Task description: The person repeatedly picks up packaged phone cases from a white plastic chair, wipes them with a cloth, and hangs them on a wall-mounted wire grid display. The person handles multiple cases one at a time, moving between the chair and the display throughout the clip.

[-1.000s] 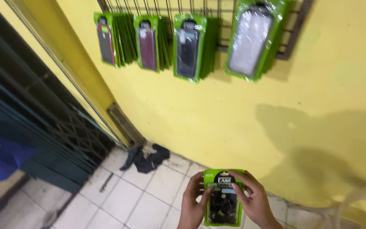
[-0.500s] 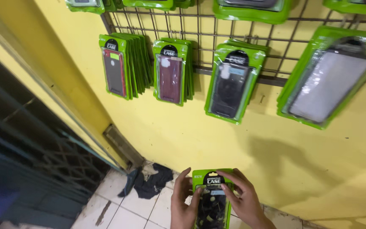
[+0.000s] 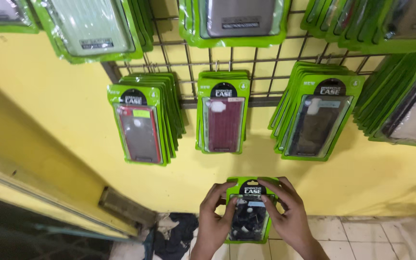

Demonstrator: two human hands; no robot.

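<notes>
With both hands, your left hand (image 3: 214, 225) and right hand (image 3: 285, 214), grasping the green phone-case pack (image 3: 249, 212), a loose fingertip pinch could drop it onto the tiled floor (image 3: 362, 240).

Single head view, close, facing yellow wall (image 3: 63, 110), tilted slightly down.

wire rack (image 3: 246, 61), hung green case packs (image 3: 223, 113)

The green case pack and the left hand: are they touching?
Touching. The head view shows the left hand with its fingers curled over the left edge of the green case pack, no gap between them; the right hand holds the other edge.
</notes>
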